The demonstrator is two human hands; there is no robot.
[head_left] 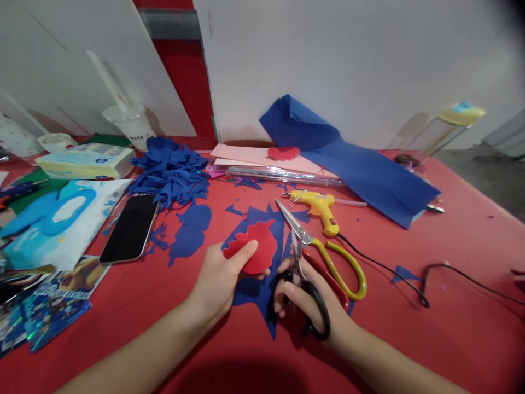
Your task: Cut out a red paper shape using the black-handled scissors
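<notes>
Red cut-out [266,249] is pinched between thumb and fingers of the left hand [215,279]; the right hand [314,301], just beside it, curls round black-handled scissors [322,307]; for smooth edges, ideally rotate the cut-out, not the scissors.

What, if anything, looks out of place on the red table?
No spill shows. Untidy, though: blue scraps lie loose beneath the red cutout, and a stray blue piece sits by the black cord. The yellow glue gun lies on its side, its tip near scraps.
</notes>
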